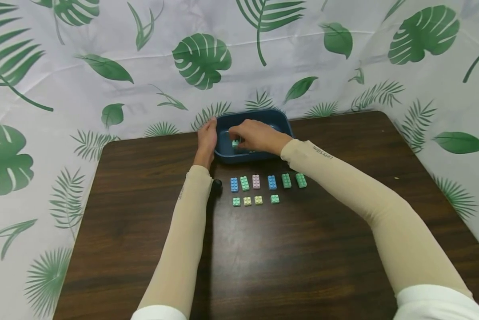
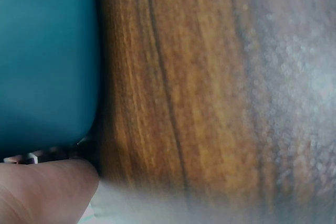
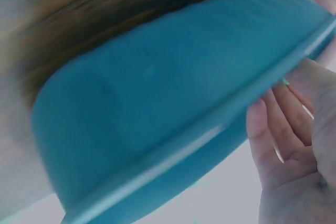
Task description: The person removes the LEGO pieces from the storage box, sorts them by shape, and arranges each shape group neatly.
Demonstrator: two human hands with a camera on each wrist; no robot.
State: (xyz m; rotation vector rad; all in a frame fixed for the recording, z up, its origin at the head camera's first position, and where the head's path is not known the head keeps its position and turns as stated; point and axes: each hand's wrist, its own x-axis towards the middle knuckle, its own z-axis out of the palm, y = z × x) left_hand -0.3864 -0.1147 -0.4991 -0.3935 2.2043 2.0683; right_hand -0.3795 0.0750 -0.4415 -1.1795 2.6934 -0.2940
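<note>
A dark blue bin (image 1: pixel 250 158) stands at the back of the table, its side filling much of the right wrist view. My left hand (image 1: pixel 207 137) holds the bin's left end; one of its fingers (image 2: pixel 44 190) shows beside the bin wall in the left wrist view. My right hand (image 1: pixel 257 134) reaches over the rim into the bin with curled fingers. Its fingertips pinch a small light-green building brick (image 1: pixel 235 143), mostly hidden by the hand. In the right wrist view, only a speck of green shows between the right hand's fingers (image 3: pixel 286 121).
In front of the bin, larger blue, green and pink bricks (image 1: pixel 256 181) lie in a row. Nearer is a row of small green and yellow bricks (image 1: pixel 258 200). A black round object (image 1: pixel 217 186) sits by the left wrist. A leaf-print cloth (image 1: pixel 151 98) hangs behind the table.
</note>
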